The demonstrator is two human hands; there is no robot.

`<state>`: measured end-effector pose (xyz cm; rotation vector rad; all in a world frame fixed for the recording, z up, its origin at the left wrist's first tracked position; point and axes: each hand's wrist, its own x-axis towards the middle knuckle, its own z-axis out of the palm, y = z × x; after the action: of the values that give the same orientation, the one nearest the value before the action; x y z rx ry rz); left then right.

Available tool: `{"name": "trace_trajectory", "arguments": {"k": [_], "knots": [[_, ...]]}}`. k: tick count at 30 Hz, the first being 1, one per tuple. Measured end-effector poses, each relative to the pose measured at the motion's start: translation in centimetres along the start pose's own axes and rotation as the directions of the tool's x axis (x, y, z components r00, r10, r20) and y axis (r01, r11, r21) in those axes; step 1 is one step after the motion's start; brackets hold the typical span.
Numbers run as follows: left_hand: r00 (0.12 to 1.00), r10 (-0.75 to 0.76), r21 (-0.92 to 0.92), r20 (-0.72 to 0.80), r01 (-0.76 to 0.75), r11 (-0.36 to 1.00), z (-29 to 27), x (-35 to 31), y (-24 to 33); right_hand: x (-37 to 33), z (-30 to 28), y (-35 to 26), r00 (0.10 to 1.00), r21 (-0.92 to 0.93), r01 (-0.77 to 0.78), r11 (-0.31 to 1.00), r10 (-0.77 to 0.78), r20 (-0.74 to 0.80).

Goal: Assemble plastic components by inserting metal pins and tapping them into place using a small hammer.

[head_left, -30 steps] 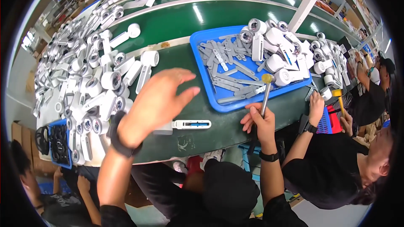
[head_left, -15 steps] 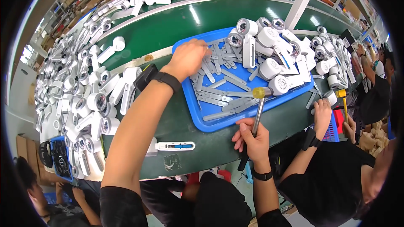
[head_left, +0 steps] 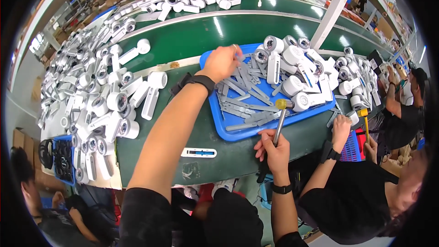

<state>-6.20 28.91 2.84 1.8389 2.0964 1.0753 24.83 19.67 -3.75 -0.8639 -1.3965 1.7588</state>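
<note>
My left hand [head_left: 222,62] reaches over the left back part of a blue tray [head_left: 214,110], its fingers curled down at the grey plastic strips [head_left: 244,106]. Blur and the hand itself hide what the fingertips hold. My right hand [head_left: 275,150] grips a small hammer [head_left: 280,126] by its handle, with the yellow head up near the tray's front rim. White handheld fans [head_left: 292,84] are heaped in the tray's right side. On the green table, near my left forearm, lies a white fan handle [head_left: 199,153] with a blue part in its slot.
A large pile of white fans [head_left: 98,105] covers the left side. Behind the tray runs a green conveyor belt [head_left: 192,39]. At right, a co-worker's hand [head_left: 341,130] is close to the tray, near a yellow hammer [head_left: 363,112]. A white post [head_left: 336,9] rises behind.
The whole view has shifted, so the tray and table sit a little differently. My left hand stays over the strips with its fingers moving. My right hand still holds the hammer.
</note>
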Motion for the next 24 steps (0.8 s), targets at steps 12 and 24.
{"name": "trace_trajectory", "arguments": {"k": [12, 24], "knots": [[0.922, -0.385, -0.814, 0.052, 0.262, 0.518, -6.9, -24.6, 9.5, -3.4, 6.2, -6.0, 0.989, -0.077, -0.004, 0.997, 0.015, 0.15], [0.898, -0.16, -0.174, -0.41, 0.095, 0.98, -8.2, -31.1, 6.4, -4.3, 9.2, -5.3, 0.974, -0.334, -0.041, 0.942, 0.113, 0.198]]}}
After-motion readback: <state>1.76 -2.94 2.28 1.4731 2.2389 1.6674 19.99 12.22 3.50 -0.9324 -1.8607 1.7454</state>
